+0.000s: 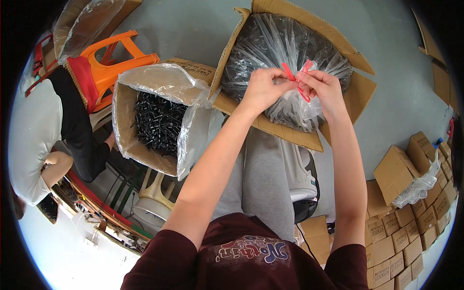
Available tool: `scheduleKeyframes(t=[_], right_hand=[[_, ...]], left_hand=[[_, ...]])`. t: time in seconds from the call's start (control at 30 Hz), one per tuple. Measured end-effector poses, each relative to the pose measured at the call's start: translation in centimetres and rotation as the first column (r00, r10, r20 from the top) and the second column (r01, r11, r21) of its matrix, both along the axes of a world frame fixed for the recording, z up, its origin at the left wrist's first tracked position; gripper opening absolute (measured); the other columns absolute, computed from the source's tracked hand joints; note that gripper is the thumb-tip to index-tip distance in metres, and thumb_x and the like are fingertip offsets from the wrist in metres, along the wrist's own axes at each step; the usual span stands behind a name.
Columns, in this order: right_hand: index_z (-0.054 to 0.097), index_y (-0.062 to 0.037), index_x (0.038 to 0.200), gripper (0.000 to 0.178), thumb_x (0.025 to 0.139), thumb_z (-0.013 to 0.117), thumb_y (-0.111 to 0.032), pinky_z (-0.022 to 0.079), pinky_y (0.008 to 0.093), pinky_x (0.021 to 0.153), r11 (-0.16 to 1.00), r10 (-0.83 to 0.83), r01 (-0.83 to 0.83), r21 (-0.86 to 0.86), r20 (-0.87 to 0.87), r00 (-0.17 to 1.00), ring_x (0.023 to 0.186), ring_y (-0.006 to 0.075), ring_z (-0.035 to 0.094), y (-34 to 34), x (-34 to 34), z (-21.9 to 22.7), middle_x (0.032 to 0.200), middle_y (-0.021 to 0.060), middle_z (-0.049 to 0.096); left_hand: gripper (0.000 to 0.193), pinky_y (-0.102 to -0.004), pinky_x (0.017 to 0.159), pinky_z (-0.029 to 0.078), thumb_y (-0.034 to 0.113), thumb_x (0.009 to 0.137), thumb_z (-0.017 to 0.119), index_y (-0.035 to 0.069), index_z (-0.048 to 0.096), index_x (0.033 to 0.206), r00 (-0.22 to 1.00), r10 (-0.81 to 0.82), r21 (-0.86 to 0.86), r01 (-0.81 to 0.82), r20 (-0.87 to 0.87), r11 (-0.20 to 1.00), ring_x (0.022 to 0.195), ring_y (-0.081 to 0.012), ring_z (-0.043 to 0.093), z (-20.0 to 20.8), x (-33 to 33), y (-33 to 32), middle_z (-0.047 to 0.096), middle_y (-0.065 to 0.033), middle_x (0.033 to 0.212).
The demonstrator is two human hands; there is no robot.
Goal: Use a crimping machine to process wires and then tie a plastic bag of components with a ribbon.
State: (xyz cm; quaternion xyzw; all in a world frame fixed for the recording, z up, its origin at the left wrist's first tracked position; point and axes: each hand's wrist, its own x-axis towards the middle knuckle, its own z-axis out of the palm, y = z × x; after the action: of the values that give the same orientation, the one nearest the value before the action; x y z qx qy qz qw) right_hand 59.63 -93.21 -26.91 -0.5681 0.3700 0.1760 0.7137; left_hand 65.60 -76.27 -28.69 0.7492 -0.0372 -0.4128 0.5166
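Observation:
A large clear plastic bag (263, 48) fills an open cardboard box (355, 94) in front of me, its mouth gathered into a bunch. Dark contents show dimly through the plastic. Red plastic string (288, 71) goes round the gathered neck, with loops and ends sticking out. My left hand (267, 87) pinches the string from the left, thumb and forefinger pressed together. From the right, my right hand (322, 89) grips the same string with its fingertips, close beside the left. The string between the fingertips is partly hidden.
To the left, a plastic-lined box (145, 150) holds many small black parts. Beyond it are an orange stool (116, 63) and a seated person (38, 130). Stacked cardboard boxes (398, 241) stand at the right, with an open box (394, 174) on top. A white stool (150, 210) is at lower left.

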Motion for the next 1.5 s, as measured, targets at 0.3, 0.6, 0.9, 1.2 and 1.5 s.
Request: scheduleKeyframes(t=[0.3, 0.6, 0.9, 1.2, 1.5], right_hand=[[0.068, 0.0021, 0.087, 0.017, 0.083, 0.069, -0.015, 0.041, 0.0223, 0.056, 0.994, -0.072, 0.072, 0.081, -0.001, 0.997, 0.064, 0.0090, 0.057, -0.5, 0.4, -0.9, 0.073, 0.0060, 0.065], [0.070, -0.0034, 0.097, 0.020, 0.078, 0.072, -0.009, 0.045, 0.0256, 0.060, 0.897, 0.311, -0.241, -0.371, 0.141, 0.940, 0.067, 0.0102, 0.058, -0.9, -1.2, -1.4, 0.080, 0.0030, 0.065], [0.066, -0.0018, 0.082, 0.012, 0.072, 0.071, -0.007, 0.049, 0.0300, 0.058, 0.590, 0.615, -0.268, -0.762, 0.210, 0.760, 0.062, 0.0191, 0.060, 0.2, -1.0, 0.1, 0.077, 0.0073, 0.061], [0.066, 0.0005, 0.083, 0.009, 0.078, 0.062, -0.007, 0.043, 0.0234, 0.052, 0.874, 0.387, -0.371, -0.314, -0.012, 0.922, 0.059, 0.0076, 0.053, -0.3, -0.2, 0.4, 0.072, 0.0022, 0.061], [0.064, 0.0013, 0.087, 0.012, 0.082, 0.056, -0.007, 0.042, 0.0220, 0.055, 0.925, 0.371, -0.370, -0.085, 0.005, 0.928, 0.061, 0.0055, 0.051, -0.8, 0.2, 0.7, 0.073, 0.0015, 0.061]], left_hand=[[0.025, -0.0249, 0.068, 0.050, 0.019, 0.078, 0.074, 0.000, 0.071, 0.093, 0.983, 0.008, -0.041, -0.015, -0.182, 0.999, 0.073, -0.0088, 0.061, -0.2, 0.8, 0.0, 0.069, -0.0048, 0.083], [0.019, -0.0230, 0.067, 0.047, 0.013, 0.082, 0.069, -0.002, 0.071, 0.093, 0.991, 0.057, 0.033, -0.054, -0.122, 0.998, 0.072, -0.0064, 0.059, -1.4, -0.3, 0.0, 0.068, -0.0038, 0.080], [0.014, -0.0219, 0.065, 0.043, 0.010, 0.083, 0.067, -0.002, 0.071, 0.089, 0.993, 0.053, -0.080, -0.062, -0.110, 0.995, 0.071, -0.0056, 0.054, -1.8, -0.6, 0.4, 0.066, -0.0010, 0.079], [0.021, -0.0292, 0.069, 0.048, 0.006, 0.075, 0.071, 0.004, 0.068, 0.096, 0.936, 0.267, -0.122, -0.245, 0.229, 0.962, 0.081, -0.0170, 0.062, 0.0, -1.4, 0.0, 0.063, -0.0061, 0.087], [0.020, -0.0280, 0.068, 0.049, 0.007, 0.073, 0.073, 0.005, 0.070, 0.092, 0.878, 0.030, -0.029, -0.018, 0.477, 0.999, 0.070, -0.0175, 0.061, 2.8, -2.0, -0.2, 0.064, -0.0076, 0.082]])
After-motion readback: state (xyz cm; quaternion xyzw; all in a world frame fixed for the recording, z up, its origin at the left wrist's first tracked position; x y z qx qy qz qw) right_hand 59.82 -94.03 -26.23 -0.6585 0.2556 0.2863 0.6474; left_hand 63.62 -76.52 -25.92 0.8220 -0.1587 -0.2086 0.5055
